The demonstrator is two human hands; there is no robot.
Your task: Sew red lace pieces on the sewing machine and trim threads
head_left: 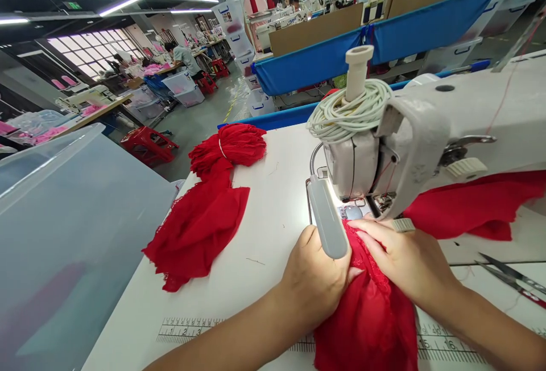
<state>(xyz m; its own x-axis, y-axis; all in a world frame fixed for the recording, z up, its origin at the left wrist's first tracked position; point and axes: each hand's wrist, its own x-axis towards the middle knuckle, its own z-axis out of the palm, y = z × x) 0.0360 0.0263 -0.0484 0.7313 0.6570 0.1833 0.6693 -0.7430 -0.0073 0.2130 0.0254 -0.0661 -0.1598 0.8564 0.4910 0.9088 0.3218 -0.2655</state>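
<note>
A red lace fabric piece (pixel 367 325) lies on the white table in front of the sewing machine (pixel 426 132), running up under its needle area. My left hand (pixel 315 280) rests on the fabric's left edge, fingers curled down on it, partly hidden behind the grey lamp arm (pixel 328 217). My right hand (pixel 405 257) lies on the fabric to the right, fingers stretched toward the presser foot and pressing the cloth flat. More red fabric (pixel 469 206) trails out to the right behind the machine head.
A tied bundle of red fabric pieces (pixel 209 200) lies at the table's left. A clear plastic bin (pixel 63 229) stands at far left. Scissors (pixel 512 277) lie at the right edge. A ruler strip (pixel 187 330) marks the table front. Other people work at distant tables.
</note>
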